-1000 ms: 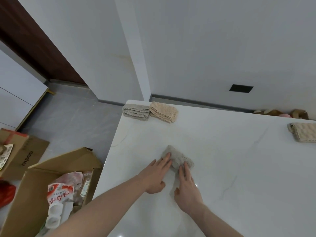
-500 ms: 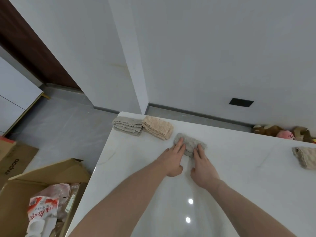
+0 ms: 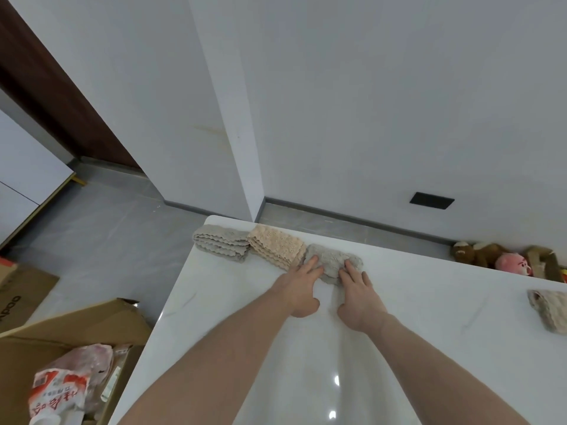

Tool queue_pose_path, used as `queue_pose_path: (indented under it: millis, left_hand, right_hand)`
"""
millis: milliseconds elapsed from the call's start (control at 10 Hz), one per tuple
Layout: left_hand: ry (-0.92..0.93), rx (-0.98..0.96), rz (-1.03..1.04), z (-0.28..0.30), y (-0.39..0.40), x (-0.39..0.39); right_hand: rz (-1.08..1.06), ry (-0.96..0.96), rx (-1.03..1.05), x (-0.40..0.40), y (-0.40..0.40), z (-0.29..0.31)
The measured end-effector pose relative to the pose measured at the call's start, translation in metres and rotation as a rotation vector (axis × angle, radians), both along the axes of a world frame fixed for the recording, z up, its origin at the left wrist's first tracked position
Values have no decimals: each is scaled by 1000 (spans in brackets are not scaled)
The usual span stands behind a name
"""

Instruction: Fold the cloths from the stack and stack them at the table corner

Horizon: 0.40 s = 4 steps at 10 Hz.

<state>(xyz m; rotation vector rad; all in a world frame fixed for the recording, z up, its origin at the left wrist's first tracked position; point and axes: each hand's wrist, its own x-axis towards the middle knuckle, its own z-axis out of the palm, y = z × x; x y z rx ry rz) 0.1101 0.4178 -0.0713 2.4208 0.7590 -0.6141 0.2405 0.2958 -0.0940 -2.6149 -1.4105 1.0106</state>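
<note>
Grey folded cloth (image 3: 333, 262) under the flat fingers of both my hands, left hand (image 3: 302, 285) and right hand (image 3: 357, 294), may unfold when I let go, or push the beige pile (image 3: 277, 246) askew.

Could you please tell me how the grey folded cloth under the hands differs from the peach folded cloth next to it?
The grey folded cloth is a dull grey, while the peach folded cloth is light orange-pink. The left hand and right hand both press flat fingers on the grey one; the peach one lies untouched. The peach one sits nearer the table corner. Both are folded, fluffy and lie side by side, touching.
</note>
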Motion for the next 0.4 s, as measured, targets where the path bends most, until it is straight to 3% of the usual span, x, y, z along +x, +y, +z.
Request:
queue_pose_path:
  millis: [400]
  left_hand:
    - [-121,53,-10,72,-17,-47]
  right_hand:
    - [-132,8,156,-42,-27,83]
